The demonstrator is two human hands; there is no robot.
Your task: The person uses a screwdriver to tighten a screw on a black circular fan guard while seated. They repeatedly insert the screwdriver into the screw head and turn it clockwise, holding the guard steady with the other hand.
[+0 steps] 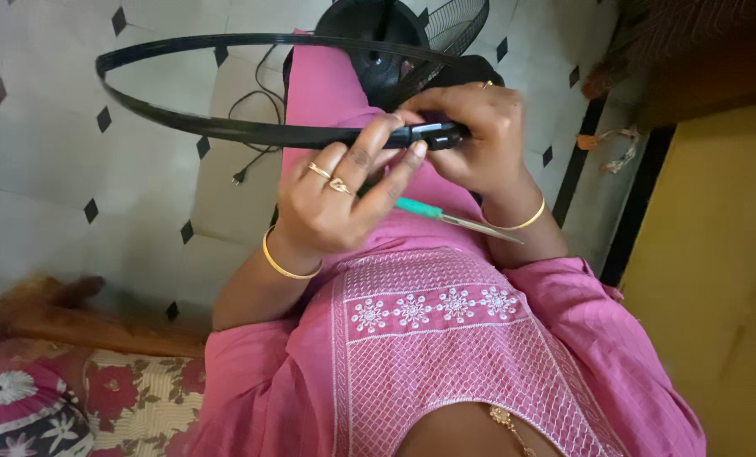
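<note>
A thin black plastic ring [183, 127] is held out over my lap, which is covered in pink cloth. My left hand [331, 199], with rings on its fingers, pinches the ring at its clasp [433, 133]. A screwdriver with a green handle [420, 208] sticks out to the right from under this hand's palm. Its metal shaft crosses in front of my right wrist. My right hand [480, 135] grips the same clasp end from the other side, its fingers curled over it. Both wrists wear gold bangles.
A black fan [378, 38] with a wire grille [458, 25] lies on the tiled floor beyond my knees. Its black cord and plug [241, 176] trail to the left. A yellow panel [717, 279] stands at the right. A floral cushion [132, 393] lies at bottom left.
</note>
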